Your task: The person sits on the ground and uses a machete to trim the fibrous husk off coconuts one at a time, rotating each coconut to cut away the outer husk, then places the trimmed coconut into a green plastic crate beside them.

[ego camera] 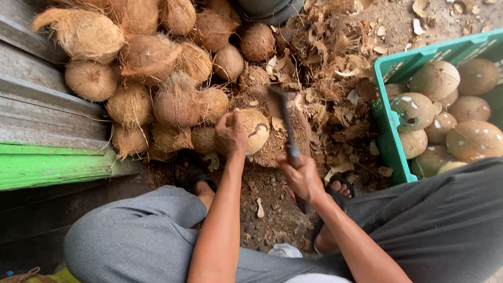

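While seated: a person in grey trousers sits low on the ground, knees spread, both bare arms reaching forward over the dirt floor (269, 200).
Left hand: the left hand (231, 134) rests on top of a pale, partly husked round coconut (254, 129), fingers curled over its near side and holding it steady.
Right hand: the right hand (303, 176) has its fingers wrapped tight around the handle of a long dark-bladed chopping knife (285, 123); the blade points away from the person and stands just beside the held coconut, on its right.
Held coconut: it sits on the ground at the near edge of the pile, between the two hands, in a bed of brown husk scraps (323, 62).
Pile: a heap of brown, fibrous unhusked coconuts (148, 65) lies beyond and left of the left hand, against a grey wooden wall with a green painted edge (23, 167).
Crate: a green plastic crate (391, 147) stands to the right, well apart from the hands, holding smooth tan cleaned coconuts (434, 80).
Bucket: a grey-green round bucket (270, 3) stands at the far side of the pile.
Feet: dark sandals (194, 177) show under the arms.
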A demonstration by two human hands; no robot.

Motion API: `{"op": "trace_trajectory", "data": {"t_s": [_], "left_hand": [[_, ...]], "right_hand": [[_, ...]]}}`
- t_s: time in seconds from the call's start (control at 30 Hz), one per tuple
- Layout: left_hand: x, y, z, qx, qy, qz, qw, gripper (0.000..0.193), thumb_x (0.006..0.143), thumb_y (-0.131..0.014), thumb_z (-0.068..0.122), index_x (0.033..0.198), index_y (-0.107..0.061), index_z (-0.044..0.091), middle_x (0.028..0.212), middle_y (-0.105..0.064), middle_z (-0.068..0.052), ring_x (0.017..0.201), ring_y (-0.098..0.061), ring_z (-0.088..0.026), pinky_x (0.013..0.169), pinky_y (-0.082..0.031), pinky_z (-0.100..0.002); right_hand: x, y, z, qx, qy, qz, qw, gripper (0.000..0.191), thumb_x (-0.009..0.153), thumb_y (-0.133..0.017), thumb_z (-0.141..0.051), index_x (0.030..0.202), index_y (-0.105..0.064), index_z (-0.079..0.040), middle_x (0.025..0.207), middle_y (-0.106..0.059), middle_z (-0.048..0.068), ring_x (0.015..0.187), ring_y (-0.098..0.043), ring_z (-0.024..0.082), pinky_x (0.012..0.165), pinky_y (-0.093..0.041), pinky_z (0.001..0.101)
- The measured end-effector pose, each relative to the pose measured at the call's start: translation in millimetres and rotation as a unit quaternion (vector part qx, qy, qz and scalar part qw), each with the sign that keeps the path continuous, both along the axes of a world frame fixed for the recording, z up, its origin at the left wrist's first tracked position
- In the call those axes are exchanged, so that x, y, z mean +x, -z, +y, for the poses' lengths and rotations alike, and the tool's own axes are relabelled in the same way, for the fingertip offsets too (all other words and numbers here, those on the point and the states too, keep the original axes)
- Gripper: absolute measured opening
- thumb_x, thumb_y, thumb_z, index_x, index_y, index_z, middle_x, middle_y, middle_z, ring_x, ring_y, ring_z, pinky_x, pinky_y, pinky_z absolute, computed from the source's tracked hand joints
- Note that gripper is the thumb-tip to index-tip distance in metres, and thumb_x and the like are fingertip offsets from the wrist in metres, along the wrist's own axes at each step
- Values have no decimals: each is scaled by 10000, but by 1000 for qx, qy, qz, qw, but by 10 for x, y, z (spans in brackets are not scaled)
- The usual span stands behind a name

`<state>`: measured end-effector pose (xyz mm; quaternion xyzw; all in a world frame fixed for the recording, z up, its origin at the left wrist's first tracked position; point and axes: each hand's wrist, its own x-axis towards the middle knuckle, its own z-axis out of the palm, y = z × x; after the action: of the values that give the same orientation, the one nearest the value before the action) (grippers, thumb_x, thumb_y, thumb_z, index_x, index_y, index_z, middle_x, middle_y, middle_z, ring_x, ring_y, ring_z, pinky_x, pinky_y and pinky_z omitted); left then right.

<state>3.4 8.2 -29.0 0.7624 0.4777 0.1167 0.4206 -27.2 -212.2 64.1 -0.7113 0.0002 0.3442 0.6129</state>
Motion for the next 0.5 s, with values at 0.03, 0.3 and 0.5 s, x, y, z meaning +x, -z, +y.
{"op": "trace_trajectory", "data": {"t_s": [0.03,0.3,0.5], "left_hand": [[-1,-15,-4,0,7,-9,1000,490,927,-518,629,913,-695,172,856,-669,-19,706,-602,-169,638,-476,-364],[47,66,-24,-54,-50,-14,997,389,901,-544,526,862,-681,164,815,-644,-41,662,-549,-175,580,-434,-398],[74,165,-52,7,-3,-187,982,447,989,-577,479,766,-633,96,840,-653,-87,781,-596,-191,766,-500,-417]], "right_hand": [[-1,-12,4,-43,-39,5,998,301,1005,-627,-250,753,-603,-88,566,-517,-15,408,-427,89,360,-376,292],[-21,-49,-68,122,49,-130,983,384,1064,-651,-213,719,-546,-82,590,-549,-13,442,-476,64,376,-398,270],[23,-13,95,-105,-71,-5,992,271,996,-603,-254,735,-602,-181,547,-500,-52,396,-407,81,353,-371,289]]}}
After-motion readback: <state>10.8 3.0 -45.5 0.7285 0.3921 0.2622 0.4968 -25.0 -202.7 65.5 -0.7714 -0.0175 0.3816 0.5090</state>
